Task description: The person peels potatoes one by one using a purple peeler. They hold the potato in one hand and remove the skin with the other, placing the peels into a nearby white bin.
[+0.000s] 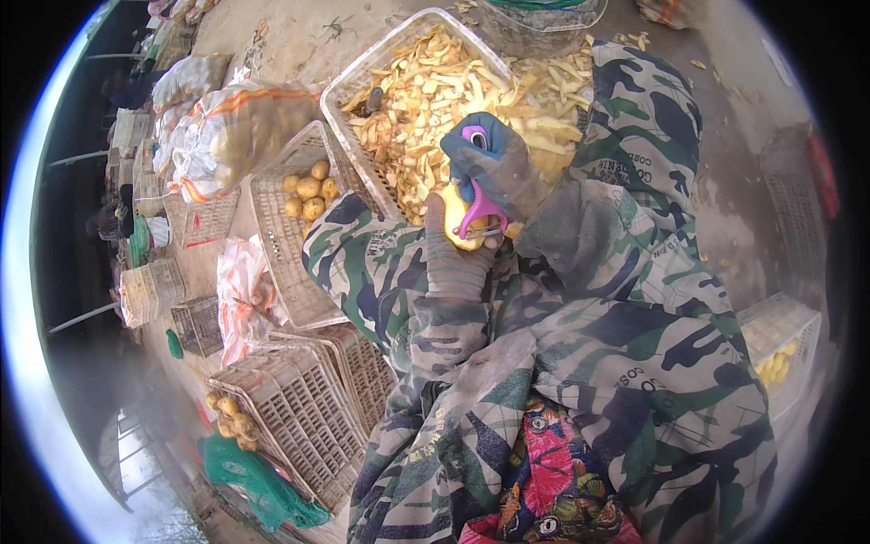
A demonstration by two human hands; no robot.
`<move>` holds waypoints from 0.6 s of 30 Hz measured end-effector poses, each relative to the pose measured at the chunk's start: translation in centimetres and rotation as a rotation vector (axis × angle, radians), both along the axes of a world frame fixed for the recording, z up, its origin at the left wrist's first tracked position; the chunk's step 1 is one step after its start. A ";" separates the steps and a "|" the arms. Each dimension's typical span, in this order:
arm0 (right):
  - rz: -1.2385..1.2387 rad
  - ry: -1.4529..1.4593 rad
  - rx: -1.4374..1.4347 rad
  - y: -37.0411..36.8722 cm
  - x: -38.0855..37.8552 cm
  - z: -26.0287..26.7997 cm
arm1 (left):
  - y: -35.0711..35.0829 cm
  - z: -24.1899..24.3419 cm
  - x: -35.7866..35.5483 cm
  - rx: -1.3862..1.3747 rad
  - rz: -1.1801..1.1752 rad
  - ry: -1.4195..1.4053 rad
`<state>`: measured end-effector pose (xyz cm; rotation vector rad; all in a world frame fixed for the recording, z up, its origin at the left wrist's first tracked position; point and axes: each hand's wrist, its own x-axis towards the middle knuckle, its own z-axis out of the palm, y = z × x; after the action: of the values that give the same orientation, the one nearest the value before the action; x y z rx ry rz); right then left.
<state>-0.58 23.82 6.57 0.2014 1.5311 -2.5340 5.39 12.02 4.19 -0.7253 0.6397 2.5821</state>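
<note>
My left hand (459, 268), in a grey knit glove with dirty fingers, is closed around a pale peeled potato (453, 212) in front of my body. Just above it, my right hand (508, 158), in a blue and grey glove, grips a purple Y-shaped peeler (481, 202). The peeler's metal blade lies across the lower part of the potato. Beyond both hands, a white plastic crate (363, 61) holds a heap of potato peelings (435, 88), with a dark object among them.
Left of my knee, a crate (289, 272) holds several unpeeled potatoes (311, 189). Stacked crates (299, 387), a green mesh bag (265, 479) and filled sacks (234, 129) stand further left. A bucket (537, 27) is at the top; a crate of pale potatoes (781, 326) is at right.
</note>
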 end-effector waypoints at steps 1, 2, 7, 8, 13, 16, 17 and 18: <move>-0.007 -0.096 0.012 0.3 -0.8 -0.6 | -0.1 -0.1 0.3 -0.044 -0.021 0.030; -0.014 -0.193 0.025 0.5 -1.8 -1.4 | -0.3 -0.2 0.6 -0.087 -0.042 0.061; -0.128 -0.151 0.486 0.2 -5.7 -9.1 | 1.0 2.5 4.2 -0.283 -0.293 0.226; -0.148 -0.242 0.411 -0.1 -5.5 -10.0 | 0.9 1.5 3.7 -0.215 -0.253 0.322; -0.235 -0.259 -0.083 1.2 -5.0 -5.3 | -2.5 -0.8 2.8 -0.211 -0.142 0.247; -0.099 -0.079 -0.089 0.8 -2.5 -1.3 | -1.4 -1.0 2.9 -0.290 -0.138 0.208; -0.036 -0.014 -0.056 0.6 -2.0 -0.9 | -1.1 -0.7 2.8 -0.287 -0.173 0.271; -0.009 -0.027 -0.010 0.5 -1.7 -0.6 | -0.9 -0.3 3.0 -0.288 -0.203 0.333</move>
<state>-2.25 24.27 5.92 0.2409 1.5110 -2.5348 8.37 11.12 3.84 -0.2882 1.1430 2.4650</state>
